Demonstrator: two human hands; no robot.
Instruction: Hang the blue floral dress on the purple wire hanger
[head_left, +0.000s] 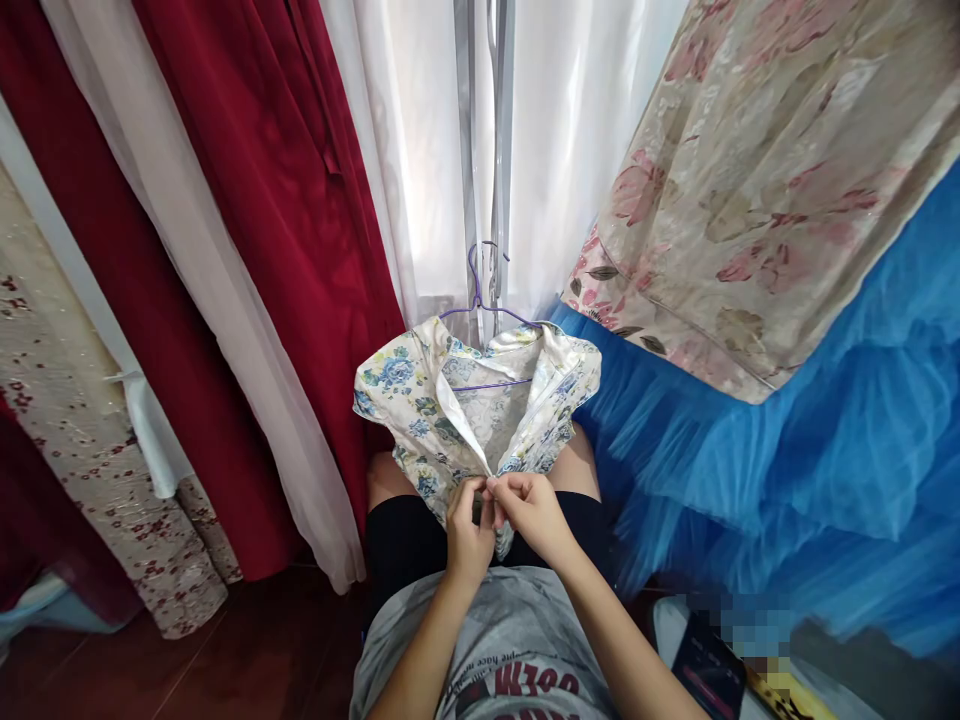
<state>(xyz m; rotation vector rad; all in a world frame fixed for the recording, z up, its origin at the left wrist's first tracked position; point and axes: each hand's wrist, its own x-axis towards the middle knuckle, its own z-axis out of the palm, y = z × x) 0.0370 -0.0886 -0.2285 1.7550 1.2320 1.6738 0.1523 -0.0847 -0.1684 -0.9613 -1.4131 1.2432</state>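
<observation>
While I am looking on, the person's bare left hand (469, 520) and right hand (536, 510) are meeting at the front edges of a short-sleeved white cloth blouse printed with blue and yellow flowers (412, 430). The fingers of both are pinching together on the cloth; whether they are gripping a button too, I cannot tell.

The blouse is lying tilted over the lap, its shoulders already sitting on a thin purple hanger (478, 303). Above the hands, its upper front is gaping in a V, so that stretch is, I judge, not yet joined; lower down, the hands are hiding too much to tell.

Black cloth shorts (405, 545) are showing beneath it, and a dark reddish tiled floor (247, 640) is spreading lower left. Deep-red draped fabric (300, 250) is hanging to the left, sheer white cloth (420, 150) is glowing ahead, and a beige pink-flowered skirt (697, 230) is overlapping ruffled blue tulle (825, 460) on the right.
</observation>
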